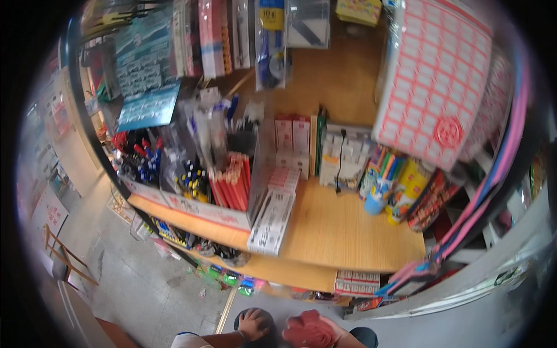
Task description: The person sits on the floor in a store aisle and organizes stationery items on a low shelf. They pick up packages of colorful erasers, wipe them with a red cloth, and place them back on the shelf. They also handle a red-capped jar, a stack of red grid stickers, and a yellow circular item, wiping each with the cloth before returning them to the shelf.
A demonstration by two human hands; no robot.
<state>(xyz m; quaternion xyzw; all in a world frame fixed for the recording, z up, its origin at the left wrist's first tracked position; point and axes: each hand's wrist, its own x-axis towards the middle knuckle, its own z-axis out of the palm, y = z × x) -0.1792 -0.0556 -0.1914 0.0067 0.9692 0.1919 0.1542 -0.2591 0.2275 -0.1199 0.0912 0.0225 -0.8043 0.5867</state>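
Observation:
At the bottom of the head view, my left hand [253, 324] rests with fingers spread on my dark-clothed knee. Beside it, my right hand [333, 330] holds a crumpled red cloth [308, 329], which hides part of the fingers. Above both hands stands a wooden shelf [339, 230]. A long white box [273, 222] with writing lies at its front edge. Left of that box, a divided display box [209, 208] holds red pencils [230, 187] and many pens [150, 167].
Packaged stationery [272, 48] hangs above the shelf. A red-and-white patterned sheet [435, 82] hangs at the right, near pink and blue straps [491, 169]. Small boxes [357, 282] sit on a lower shelf. A wooden chair [65, 256] stands on the floor at the far left.

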